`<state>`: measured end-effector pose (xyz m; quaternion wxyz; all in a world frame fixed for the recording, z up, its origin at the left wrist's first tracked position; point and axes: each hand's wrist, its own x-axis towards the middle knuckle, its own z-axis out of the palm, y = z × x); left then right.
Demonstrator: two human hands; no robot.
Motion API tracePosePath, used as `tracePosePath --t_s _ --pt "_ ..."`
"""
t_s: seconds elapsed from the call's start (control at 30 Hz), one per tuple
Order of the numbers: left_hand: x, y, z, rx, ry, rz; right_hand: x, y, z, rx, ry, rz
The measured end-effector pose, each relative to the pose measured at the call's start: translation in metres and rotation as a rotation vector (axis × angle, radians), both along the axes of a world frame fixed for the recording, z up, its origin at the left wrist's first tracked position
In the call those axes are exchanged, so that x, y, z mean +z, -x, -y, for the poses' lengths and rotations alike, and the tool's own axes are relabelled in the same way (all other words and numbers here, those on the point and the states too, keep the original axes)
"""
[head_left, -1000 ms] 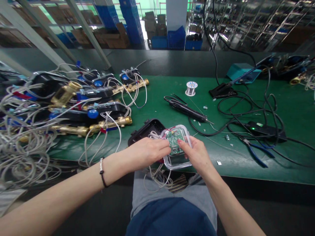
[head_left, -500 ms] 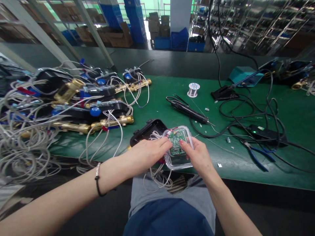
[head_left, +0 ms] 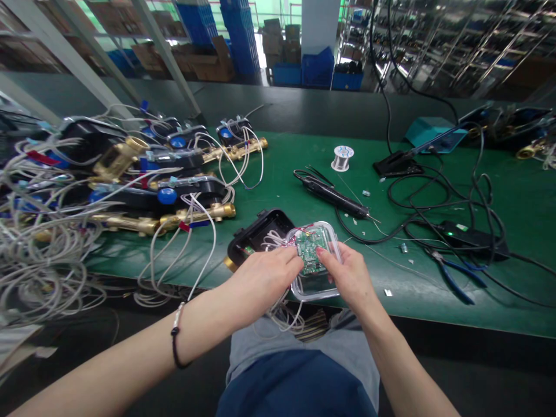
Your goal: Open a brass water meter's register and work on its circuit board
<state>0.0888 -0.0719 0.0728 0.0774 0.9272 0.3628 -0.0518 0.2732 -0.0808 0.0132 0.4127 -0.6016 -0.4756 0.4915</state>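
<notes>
Currently the clear case (head_left: 313,278) with its green circuit board (head_left: 311,253) sits at the near worktop (head_left: 278,191) edge, pinched between left hand (head_left: 260,278) and right hand (head_left: 347,275). Likely light, rigid, fragile; thin wires (head_left: 278,240) attached. Best held by case rims, not the board.

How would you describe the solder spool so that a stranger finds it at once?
Look at the green mat on the workbench. Toward its far edge, beyond the black pen-shaped tool, stands the solder spool. It is the only small, round, silvery reel there, standing alone and clear of the black cables.
</notes>
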Motion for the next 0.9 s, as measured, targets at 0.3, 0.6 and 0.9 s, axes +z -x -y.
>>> tracePosePath --t_s 0.3,0.6,0.9 --pt "-0.01 0.004 -0.004 -0.047 -0.01 0.063 0.004 0.001 -0.003 -0.01 0.007 0.008" --pt "-0.011 0.001 -0.013 -0.087 0.002 0.133 0.002 0.002 -0.004 -0.006 0.027 0.002" --pt "-0.008 -0.001 -0.005 0.175 0.054 0.113 0.012 0.008 -0.007 -0.014 -0.035 0.101"
